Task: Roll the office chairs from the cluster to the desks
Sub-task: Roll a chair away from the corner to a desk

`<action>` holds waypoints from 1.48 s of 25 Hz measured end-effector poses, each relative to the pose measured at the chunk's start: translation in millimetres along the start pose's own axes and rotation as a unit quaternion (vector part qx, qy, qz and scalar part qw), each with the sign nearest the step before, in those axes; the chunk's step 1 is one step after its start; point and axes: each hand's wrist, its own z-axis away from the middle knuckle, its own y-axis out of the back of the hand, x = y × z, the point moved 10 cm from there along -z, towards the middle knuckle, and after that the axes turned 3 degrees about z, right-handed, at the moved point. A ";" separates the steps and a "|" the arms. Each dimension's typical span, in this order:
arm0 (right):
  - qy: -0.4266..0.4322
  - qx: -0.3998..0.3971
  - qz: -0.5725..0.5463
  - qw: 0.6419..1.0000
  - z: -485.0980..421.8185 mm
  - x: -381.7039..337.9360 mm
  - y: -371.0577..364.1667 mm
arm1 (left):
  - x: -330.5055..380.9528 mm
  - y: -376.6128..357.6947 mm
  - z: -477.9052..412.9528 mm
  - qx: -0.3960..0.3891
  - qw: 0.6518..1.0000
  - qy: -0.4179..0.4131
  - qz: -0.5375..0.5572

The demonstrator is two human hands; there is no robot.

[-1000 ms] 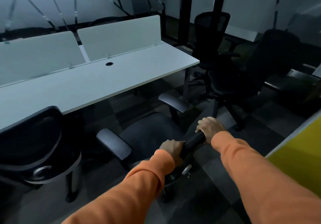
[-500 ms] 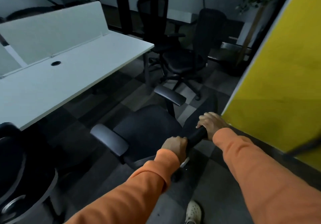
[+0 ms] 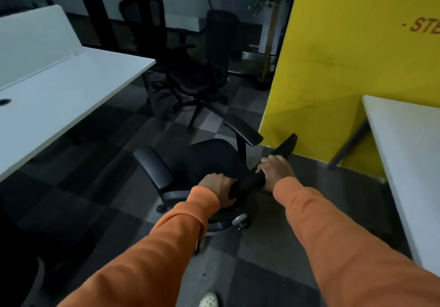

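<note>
Both hands are on the job here. The left hand (image 3: 217, 188) is wrapped round the near end of the top rail of the black swivel office chair with padded armrests (image 3: 209, 161), fingers curled right over it. The right hand (image 3: 276, 171) grips the same rail further along, knuckles up. I've got orange sleeves (image 3: 333, 235) running down to both wrists.

The chair stands on the grey chequered carpet floor (image 3: 95, 175) in the aisle, seat facing away from me and both armrests pointing ahead. The far end of its backrest is close to the foot of the bright yellow wall (image 3: 345, 68).

On my left is the long white desk surface (image 3: 71, 92) with its upright divider panel, and on my right the edge of a second white surface (image 3: 409, 163) — the chair sits between the two, touching neither.

Ahead, past the desk's corner, two more black mesh-backed chairs (image 3: 197, 80) stand close together, one behind the other. A white perforated shoe (image 3: 209, 300) shows at the bottom edge.
</note>
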 end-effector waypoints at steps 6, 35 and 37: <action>-0.087 0.006 -0.027 0.996 69.5 21.7 -8.8 | 34.1 -13.4 10.7 -0.016 0.998 0.015 -0.066; -0.457 -0.063 -0.026 0.887 295.9 -142.1 -22.4 | 53.8 -43.7 156.8 -0.080 0.949 -0.251 -0.171; -0.470 -0.063 -0.019 0.880 313.3 -155.8 -22.4 | 58.5 -44.3 171.6 -0.079 0.948 -0.261 -0.165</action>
